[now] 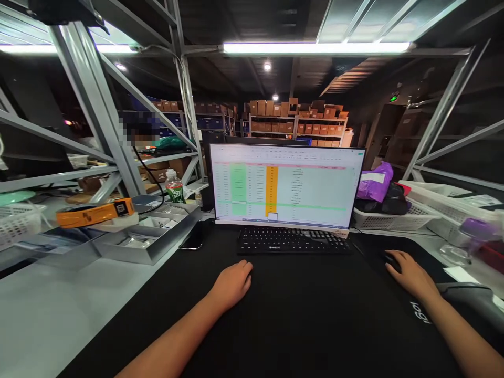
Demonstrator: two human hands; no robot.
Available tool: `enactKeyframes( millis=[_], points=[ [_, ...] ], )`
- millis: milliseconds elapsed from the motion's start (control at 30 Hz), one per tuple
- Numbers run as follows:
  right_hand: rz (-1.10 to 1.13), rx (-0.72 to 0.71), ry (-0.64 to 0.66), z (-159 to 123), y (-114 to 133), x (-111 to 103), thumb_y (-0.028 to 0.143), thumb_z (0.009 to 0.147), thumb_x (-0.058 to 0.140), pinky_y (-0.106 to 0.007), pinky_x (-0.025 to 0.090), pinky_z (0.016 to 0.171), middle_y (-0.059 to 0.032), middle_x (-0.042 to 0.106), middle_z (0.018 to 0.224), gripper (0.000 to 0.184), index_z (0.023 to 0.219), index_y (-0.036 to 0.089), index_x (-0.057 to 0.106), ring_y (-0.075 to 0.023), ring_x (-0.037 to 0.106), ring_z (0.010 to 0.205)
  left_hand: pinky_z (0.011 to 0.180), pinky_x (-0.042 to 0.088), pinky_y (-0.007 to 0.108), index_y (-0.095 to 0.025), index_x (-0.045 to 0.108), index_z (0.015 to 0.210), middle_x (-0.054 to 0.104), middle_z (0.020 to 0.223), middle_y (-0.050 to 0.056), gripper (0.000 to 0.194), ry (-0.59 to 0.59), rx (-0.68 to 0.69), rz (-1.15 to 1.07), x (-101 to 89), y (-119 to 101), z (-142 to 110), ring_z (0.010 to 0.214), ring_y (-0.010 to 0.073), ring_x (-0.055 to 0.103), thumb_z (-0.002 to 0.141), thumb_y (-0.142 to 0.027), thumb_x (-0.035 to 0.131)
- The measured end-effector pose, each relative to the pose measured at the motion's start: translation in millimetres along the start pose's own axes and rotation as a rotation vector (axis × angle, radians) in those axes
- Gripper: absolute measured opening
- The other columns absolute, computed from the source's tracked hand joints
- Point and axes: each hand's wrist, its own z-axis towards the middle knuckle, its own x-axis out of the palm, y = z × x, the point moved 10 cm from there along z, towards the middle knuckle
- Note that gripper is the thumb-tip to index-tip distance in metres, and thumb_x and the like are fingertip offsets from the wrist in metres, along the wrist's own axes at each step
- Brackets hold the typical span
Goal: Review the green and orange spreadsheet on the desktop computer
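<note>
My left hand point(232, 283) rests on the black desk mat point(299, 310), just in front of the keyboard point(291, 241). Its fingers are curled in together, and no object shows in them. On the right, my right hand point(409, 273) lies over a black computer mouse point(389, 259), which is mostly hidden under the fingers. Behind the keyboard stands a monitor point(315, 189) with a spreadsheet that has a green column, an orange column and one highlighted green row.
A phone point(193, 235) lies left of the keyboard. Further left are grey trays point(153, 252), an orange tape-wrapped item point(94, 212) and a drink bottle point(174, 186). White baskets point(378, 219) with a purple bag point(376, 181) stand at right. A dark grey device point(468, 302) sits beside my right forearm.
</note>
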Motion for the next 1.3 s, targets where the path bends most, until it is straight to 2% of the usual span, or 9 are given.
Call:
enactKeyframes(
  millis=[67,133,233,467,800,1000,1133,1300],
  points=[
    [0.009,-0.06,-0.046,1,10,-2,0.053,0.086,0.042,-0.042,0.046,0.103,-0.012,0.056,0.125,0.06,0.127,0.013,0.06,-0.0267,0.056,0.113,0.085,0.046,0.035,-0.015,0.058,0.111,0.058,0.108,0.007,0.023,-0.01,0.013,0.002,-1.0,-2,1,0.096,0.0207,0.058,0.096,-0.019,0.041],
    [0.043,-0.068,-0.05,1,14,-2,0.057,0.086,0.039,-0.043,0.043,0.106,-0.0138,0.057,0.123,0.063,0.124,0.011,0.062,-0.0282,0.054,0.118,0.084,0.046,0.035,-0.015,0.057,0.109,0.058,0.107,0.007,0.021,-0.02,0.022,-0.018,-1.8,-4,1,0.096,0.0209,0.059,0.095,-0.02,0.041],
    [0.045,-0.045,-0.022,2,12,1,0.057,0.086,0.038,-0.043,0.041,0.107,-0.0156,0.055,0.126,0.065,0.126,0.012,0.062,-0.0295,0.053,0.12,0.082,0.045,0.034,-0.015,0.056,0.104,0.059,0.105,0.007,0.018,-0.016,0.023,-0.034,-1.5,-4,2,0.095,0.0205,0.058,0.095,-0.021,0.042],
    [0.051,-0.001,0.012,3,3,2,0.059,0.083,0.039,-0.045,0.042,0.106,-0.0154,0.054,0.128,0.064,0.123,0.016,0.063,-0.0314,0.051,0.122,0.084,0.045,0.035,-0.015,0.056,0.106,0.059,0.106,0.007,0.019,-0.022,0.025,-0.044,1.8,-4,4,0.096,0.0207,0.058,0.094,-0.02,0.042],
    [0.05,-0.021,0.01,2,11,-3,0.056,0.084,0.042,-0.043,0.042,0.106,-0.0146,0.055,0.125,0.061,0.127,0.016,0.059,-0.0299,0.053,0.119,0.082,0.046,0.035,-0.018,0.052,0.103,0.058,0.104,0.005,0.013,0.009,0.021,-0.03,-1.3,-5,2,0.093,0.0205,0.058,0.093,-0.019,0.043],
    [0.003,0.121,0.116,3,19,-11,0.061,0.084,0.036,-0.044,0.042,0.106,-0.0106,0.05,0.132,0.07,0.133,0.017,0.059,-0.0272,0.051,0.12,0.083,0.044,0.036,-0.016,0.055,0.103,0.057,0.103,0.005,0.017,0.005,0.016,-0.037,2.0,-2,5,0.093,0.0202,0.058,0.095,-0.019,0.04],
    [0.018,0.17,0.069,5,22,-18,0.058,0.083,0.036,-0.041,0.039,0.109,-0.0132,0.05,0.132,0.073,0.134,0.01,0.058,-0.0267,0.049,0.123,0.085,0.044,0.037,-0.016,0.055,0.107,0.057,0.107,0.005,0.019,0.015,0.0,-0.052,4.6,1,6,0.096,0.0196,0.057,0.096,-0.02,0.04],
    [-0.028,0.216,0.073,4,9,-10,0.059,0.085,0.036,-0.041,0.041,0.108,-0.0119,0.047,0.137,0.076,0.143,0.011,0.05,-0.0271,0.05,0.121,0.086,0.043,0.036,-0.016,0.055,0.109,0.057,0.107,0.005,0.02,0.008,0.007,-0.049,6.8,3,7,0.097,0.019,0.057,0.096,-0.021,0.039]
  ],
)
